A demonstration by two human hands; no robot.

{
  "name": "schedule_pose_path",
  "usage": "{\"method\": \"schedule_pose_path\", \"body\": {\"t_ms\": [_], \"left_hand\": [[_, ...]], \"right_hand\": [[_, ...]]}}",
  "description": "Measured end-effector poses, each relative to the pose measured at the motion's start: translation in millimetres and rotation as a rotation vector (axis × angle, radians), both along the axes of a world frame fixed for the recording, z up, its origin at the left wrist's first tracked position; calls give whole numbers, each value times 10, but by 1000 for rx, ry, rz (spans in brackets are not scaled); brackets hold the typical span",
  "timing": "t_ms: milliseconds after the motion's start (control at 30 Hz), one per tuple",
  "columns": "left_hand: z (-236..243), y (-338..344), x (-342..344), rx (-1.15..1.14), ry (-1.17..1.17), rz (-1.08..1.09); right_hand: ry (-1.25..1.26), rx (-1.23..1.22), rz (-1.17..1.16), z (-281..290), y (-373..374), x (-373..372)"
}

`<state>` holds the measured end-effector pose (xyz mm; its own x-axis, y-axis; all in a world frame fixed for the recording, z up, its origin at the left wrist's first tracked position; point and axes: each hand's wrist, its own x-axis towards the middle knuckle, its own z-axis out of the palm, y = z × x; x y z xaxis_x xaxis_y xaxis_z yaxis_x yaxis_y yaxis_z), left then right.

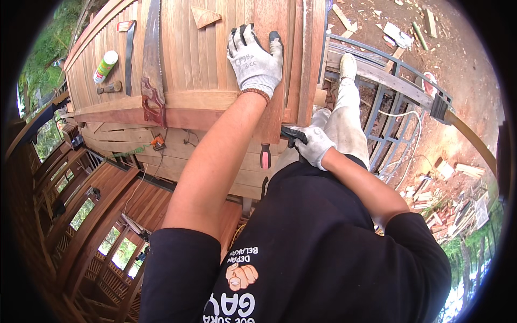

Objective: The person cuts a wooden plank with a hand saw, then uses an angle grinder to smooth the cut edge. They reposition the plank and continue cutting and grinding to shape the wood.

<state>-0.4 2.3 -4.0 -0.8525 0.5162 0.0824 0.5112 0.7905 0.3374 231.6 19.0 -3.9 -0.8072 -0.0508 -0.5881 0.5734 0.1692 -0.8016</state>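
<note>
My left hand, in a white glove with dark fingertips, lies flat with its fingers spread on a reddish wooden board. At the near end of that board, my right hand, gloved the same way, has its fingers curled at the corner. What they close on is hidden by the dark glove fingers. Just left of it, a black and pink tool handle sticks out below the board's end. A triangular wood offcut lies beyond my left hand. Further left rests a handsaw with a reddish wooden handle.
On the slatted wooden panel are a dark flat strip, a white and green can and a short brown-handled tool. A metal frame stands at the right. Wood scraps litter the ground.
</note>
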Motion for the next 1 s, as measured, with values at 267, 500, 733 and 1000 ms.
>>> {"method": "schedule_pose_path", "body": {"t_ms": [267, 500, 733, 1000], "left_hand": [[10, 2, -36, 9, -10, -10], [25, -1, -24, 5, -7, 0], [38, -22, -14, -12, -1, -8], [45, -26, -5, -17, -10, -11]], "right_hand": [[-48, -74, -8, 47, -8, -175], [-13, -8, 7, 65, 36, -96], [-31, -43, 77, 45, 192, 263], [43, -9, 97, -111, 284, 574]]}}
